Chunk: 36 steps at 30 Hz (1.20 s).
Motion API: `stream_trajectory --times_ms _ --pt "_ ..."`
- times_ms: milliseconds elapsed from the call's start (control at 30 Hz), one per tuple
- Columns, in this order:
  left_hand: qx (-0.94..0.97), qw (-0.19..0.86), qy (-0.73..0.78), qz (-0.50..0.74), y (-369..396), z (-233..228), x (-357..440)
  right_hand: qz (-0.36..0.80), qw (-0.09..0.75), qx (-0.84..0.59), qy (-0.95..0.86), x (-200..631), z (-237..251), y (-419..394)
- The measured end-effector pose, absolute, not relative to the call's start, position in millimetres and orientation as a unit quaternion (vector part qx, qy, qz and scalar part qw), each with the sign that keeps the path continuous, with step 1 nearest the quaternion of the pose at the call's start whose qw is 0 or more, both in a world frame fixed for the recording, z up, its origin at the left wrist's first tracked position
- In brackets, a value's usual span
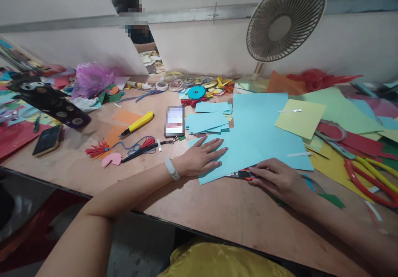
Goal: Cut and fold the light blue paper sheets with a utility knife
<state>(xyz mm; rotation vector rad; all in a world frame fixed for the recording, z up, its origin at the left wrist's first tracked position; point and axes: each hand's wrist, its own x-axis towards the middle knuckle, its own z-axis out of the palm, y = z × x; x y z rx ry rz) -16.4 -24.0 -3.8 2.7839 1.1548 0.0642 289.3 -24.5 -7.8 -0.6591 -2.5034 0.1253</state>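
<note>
At the near edge of the wooden table, a flat light-blue paper sheet is pressed down by the left hand with fingers straight and slightly spread, while a small cutter with an orange tip is pinched by the right hand along the sheet's near edge. Farther left, a yellow plastic utility knife and a phone with unreadable screen are seen. At the far wall, a round grilled fan is placed.

Paper-craft workspace: coloured paper sheets are covering the wooden worktable, with tape rolls, a yellow utility knife and a desk fan standing by.
</note>
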Motion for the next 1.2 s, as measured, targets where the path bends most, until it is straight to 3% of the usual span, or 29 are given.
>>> stream_trajectory --times_ms 933,1200 --pt "0.919 0.06 0.389 0.028 -24.8 -8.4 -16.0 0.048 0.28 -0.238 -0.929 276.5 -8.5 -37.9" --pt "0.92 0.052 0.388 0.024 -24.8 -8.3 -16.5 0.07 0.236 -0.287 -0.926 275.8 -7.3 -37.0"
